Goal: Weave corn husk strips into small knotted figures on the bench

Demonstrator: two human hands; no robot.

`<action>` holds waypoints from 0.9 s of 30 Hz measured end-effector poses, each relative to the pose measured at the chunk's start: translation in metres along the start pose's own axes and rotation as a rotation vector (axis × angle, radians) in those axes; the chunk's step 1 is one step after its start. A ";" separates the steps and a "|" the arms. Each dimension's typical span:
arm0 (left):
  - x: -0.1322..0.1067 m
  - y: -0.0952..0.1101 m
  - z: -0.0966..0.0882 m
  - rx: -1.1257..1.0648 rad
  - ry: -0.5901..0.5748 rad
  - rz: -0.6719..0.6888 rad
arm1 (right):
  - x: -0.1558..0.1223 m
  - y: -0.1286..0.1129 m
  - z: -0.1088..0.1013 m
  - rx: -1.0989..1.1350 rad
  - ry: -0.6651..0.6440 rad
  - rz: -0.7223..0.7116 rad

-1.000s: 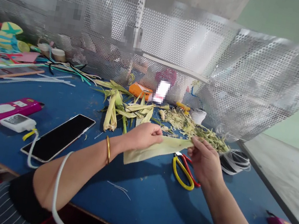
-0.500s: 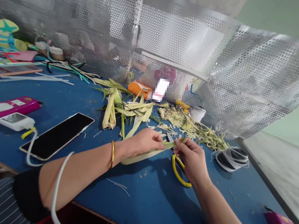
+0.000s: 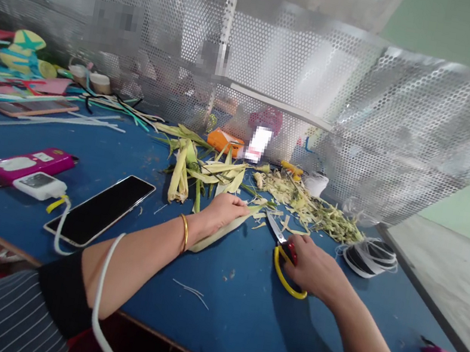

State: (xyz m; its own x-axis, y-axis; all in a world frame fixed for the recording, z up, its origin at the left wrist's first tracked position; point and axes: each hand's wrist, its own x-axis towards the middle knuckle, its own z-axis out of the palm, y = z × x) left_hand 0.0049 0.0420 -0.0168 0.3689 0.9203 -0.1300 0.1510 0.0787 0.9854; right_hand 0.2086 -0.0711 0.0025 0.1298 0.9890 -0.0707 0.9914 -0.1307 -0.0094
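My left hand is closed on a long pale-green corn husk, whose narrow green tip points right past my fingers. Over the right part of the table my right hand has its fingers curled on the handles of a pair of scissors. These scissors have yellow loops with a red inner part, and their blades point up and left, close to the husk's tip. They appear to lie on the table; part of the handle is hidden by my fingers. More corn husks lie beyond my left hand.
Husk scraps are heaped at the back right, beside a spool of white cord. A black-screened phone and a purple device with a cable lie left. An orange packet stands near the perforated metal screen.
My right hand has let go of the husk tip and moved down and right onto the scissors' handles. My left hand keeps hold of the husk. The whole view has shifted slightly.
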 end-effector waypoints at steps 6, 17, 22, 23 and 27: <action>0.007 -0.007 -0.001 -0.052 0.073 0.017 | 0.004 -0.011 0.008 -0.152 -0.121 0.134; 0.006 0.001 -0.004 -0.242 0.106 -0.132 | 0.017 0.011 0.013 0.928 0.063 0.046; 0.006 0.003 -0.004 -0.292 0.130 -0.132 | 0.015 0.009 0.013 0.817 0.051 -0.032; 0.006 0.003 -0.004 -0.297 0.124 -0.136 | 0.014 0.009 0.012 0.771 0.046 -0.048; 0.003 0.004 -0.003 -0.274 0.049 -0.153 | 0.013 0.006 0.012 0.683 0.070 -0.032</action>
State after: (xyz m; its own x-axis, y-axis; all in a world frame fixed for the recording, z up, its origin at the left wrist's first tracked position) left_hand 0.0042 0.0462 -0.0129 0.3149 0.9070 -0.2797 -0.0537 0.3112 0.9488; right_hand 0.2163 -0.0597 -0.0105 0.1242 0.9923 0.0041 0.7637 -0.0929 -0.6389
